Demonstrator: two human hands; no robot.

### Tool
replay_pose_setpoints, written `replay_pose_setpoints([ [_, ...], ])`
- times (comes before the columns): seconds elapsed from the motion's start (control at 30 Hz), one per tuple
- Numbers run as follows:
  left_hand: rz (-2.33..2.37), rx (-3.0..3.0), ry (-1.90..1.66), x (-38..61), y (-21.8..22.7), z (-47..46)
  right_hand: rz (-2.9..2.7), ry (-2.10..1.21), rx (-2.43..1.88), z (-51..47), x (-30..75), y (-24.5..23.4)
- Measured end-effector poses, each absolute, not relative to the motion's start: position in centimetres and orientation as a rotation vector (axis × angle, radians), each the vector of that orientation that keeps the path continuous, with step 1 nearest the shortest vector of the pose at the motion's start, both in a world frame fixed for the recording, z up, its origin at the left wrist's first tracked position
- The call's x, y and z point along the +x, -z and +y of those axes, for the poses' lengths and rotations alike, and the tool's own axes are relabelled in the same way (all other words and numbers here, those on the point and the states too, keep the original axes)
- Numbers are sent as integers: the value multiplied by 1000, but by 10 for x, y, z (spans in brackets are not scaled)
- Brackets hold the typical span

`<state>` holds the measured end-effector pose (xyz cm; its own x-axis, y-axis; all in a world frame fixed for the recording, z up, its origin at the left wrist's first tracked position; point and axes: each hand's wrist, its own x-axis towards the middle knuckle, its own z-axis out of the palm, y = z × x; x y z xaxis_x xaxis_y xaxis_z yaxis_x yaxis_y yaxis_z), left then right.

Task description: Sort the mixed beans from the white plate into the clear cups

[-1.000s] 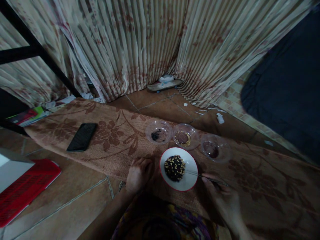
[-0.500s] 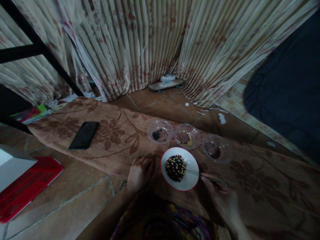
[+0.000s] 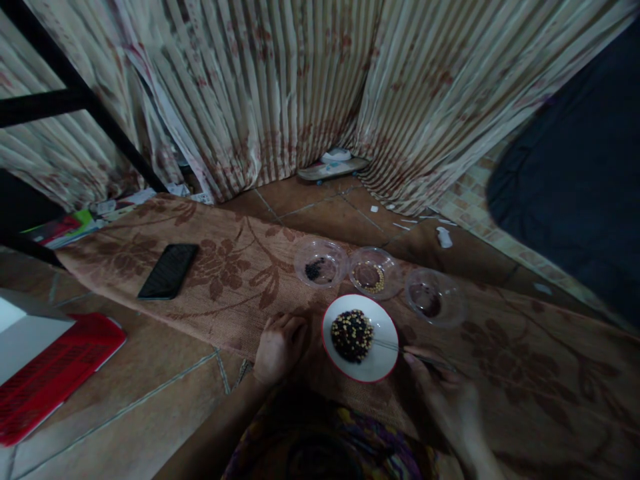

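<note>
A white bowl with a red rim [image 3: 383, 367] stands on the cloth-covered surface, holding a mixed heap of dark and pale yellow beans [image 3: 353, 335]. My right hand [image 3: 450, 393] grips thin metal tweezers [image 3: 385, 345], their tips at the right side of the heap. Left of the bowl, my left hand [image 3: 280, 347] rests on the cloth, fingers curled in and nothing seen in them. Behind the bowl are three clear plastic bowls: the left one [image 3: 333, 250] has dark beans, the middle one [image 3: 375, 253] yellow beans, and the right one [image 3: 447, 303] a few small dark pieces, hard to make out.
A black phone [image 3: 169, 271] lies on the patterned brown cloth [image 3: 235, 300] to the left. On the floor are a red basket [image 3: 65, 373] with a white box [image 3: 30, 327], and a skateboard [image 3: 333, 170] by the striped curtain [image 3: 250, 87]. A dark padded item [image 3: 575, 180] stands right.
My right hand has shifted very slightly to the right, the tweezers' tips still at the heap. My left hand and the bowls have kept their places.
</note>
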<state>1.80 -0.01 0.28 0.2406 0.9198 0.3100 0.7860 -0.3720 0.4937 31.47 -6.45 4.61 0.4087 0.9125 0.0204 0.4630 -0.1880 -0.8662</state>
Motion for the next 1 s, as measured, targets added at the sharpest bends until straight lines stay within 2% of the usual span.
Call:
replay_pose_setpoints([
  [1.0,1608,2273,-826,18,-3,0,-1101,-623,-1778,-67,319,-43],
])
